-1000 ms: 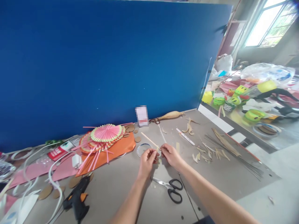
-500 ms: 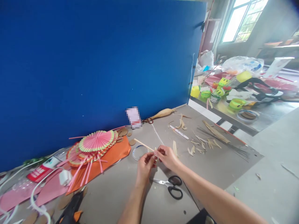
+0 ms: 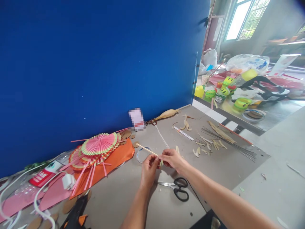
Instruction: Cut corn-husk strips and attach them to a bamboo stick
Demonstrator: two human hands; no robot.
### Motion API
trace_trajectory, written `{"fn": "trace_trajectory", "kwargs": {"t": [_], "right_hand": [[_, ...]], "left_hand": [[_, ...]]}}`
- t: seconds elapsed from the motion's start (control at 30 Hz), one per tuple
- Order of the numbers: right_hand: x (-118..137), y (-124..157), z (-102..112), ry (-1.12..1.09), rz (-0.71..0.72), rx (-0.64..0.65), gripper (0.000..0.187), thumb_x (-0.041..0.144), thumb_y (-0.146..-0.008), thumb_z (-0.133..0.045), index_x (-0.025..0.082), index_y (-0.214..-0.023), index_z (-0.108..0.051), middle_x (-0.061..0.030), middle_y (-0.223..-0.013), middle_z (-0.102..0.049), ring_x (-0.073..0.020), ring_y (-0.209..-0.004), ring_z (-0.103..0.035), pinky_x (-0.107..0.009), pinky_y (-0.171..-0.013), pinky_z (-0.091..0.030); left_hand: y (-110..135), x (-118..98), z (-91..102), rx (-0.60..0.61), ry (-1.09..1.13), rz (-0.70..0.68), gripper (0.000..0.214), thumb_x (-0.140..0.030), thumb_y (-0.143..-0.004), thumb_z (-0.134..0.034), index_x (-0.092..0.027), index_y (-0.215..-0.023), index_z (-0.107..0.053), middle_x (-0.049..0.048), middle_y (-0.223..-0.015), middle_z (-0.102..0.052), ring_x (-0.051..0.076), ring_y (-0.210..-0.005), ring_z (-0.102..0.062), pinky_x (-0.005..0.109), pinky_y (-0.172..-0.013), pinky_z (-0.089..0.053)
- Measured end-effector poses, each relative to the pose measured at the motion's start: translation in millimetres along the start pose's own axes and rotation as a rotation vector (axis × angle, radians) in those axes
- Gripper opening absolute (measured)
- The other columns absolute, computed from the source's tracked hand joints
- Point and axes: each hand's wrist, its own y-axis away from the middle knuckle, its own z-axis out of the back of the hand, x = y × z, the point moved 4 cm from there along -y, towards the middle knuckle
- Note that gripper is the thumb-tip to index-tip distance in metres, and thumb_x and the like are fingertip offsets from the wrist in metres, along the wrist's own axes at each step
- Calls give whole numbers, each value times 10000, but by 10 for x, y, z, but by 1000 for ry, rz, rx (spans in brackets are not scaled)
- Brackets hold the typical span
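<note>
Both my hands meet above the grey table point(image 3: 228, 171). My left hand point(image 3: 149, 168) pinches the near end of a thin wooden stick point(image 3: 145, 149) that points away to the upper left. My right hand point(image 3: 172, 159) is closed in a pinch at the same end, on a small pale strip that I can barely make out. A clear tape ring point(image 3: 142, 154) lies on the table just beyond the hands. Black-handled scissors point(image 3: 176, 187) lie just in front of them.
A blue board point(image 3: 95, 63) stands behind the table. Pink pleated paper fans point(image 3: 100, 143) rest on orange paper point(image 3: 114, 159) at the left. A black glue gun point(image 3: 76, 214) lies front left. Dried leaf strips point(image 3: 209, 144) and thin dark sticks point(image 3: 235, 148) are scattered on the right; another cluttered table point(image 3: 247, 105) stands beyond.
The view has swung and tilted a little. My hands stay together at the stick's near end, with the fingers shifting slightly along it.
</note>
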Motion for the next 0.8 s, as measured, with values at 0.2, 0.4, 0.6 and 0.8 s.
{"fn": "trace_trajectory", "kwargs": {"t": [0.2,0.4,0.6,0.8], "right_hand": [[4,5,-26,-226,-180,186,273,353,-641,-566,181,-529,-386,90,-343,-398,-18,-275,-194,-180,-320,-70],[14,5,-44,-289,-263,306,210,326,-640,-559,171,-573,-434,85,-371,-399,-13,-278,-173,-162,-310,-61],[141,35,114,-339,-258,273,206,329,-649,-546,160,-585,-448,91,-355,-354,-11,-288,-150,-157,-307,-74],[394,-67,435,-120,77,-27,241,402,-692,-500,173,-627,-458,81,-413,-387,-25,-319,-209,-171,-330,-135]], "left_hand": [[-1,-31,13,37,81,-51,183,-346,-724,-537,-165,-707,-517,0,-650,-483,103,-604,-477,206,-523,-433],[4,-53,7,39,83,-67,192,-349,-721,-542,-161,-708,-508,7,-672,-510,108,-620,-500,218,-547,-452],[-4,-1,30,17,123,-92,171,-325,-714,-562,-160,-714,-518,-19,-627,-494,83,-592,-481,202,-539,-454],[-35,23,126,-116,335,-13,174,-307,-683,-600,-160,-716,-513,-19,-656,-518,68,-597,-499,167,-504,-444]]}}
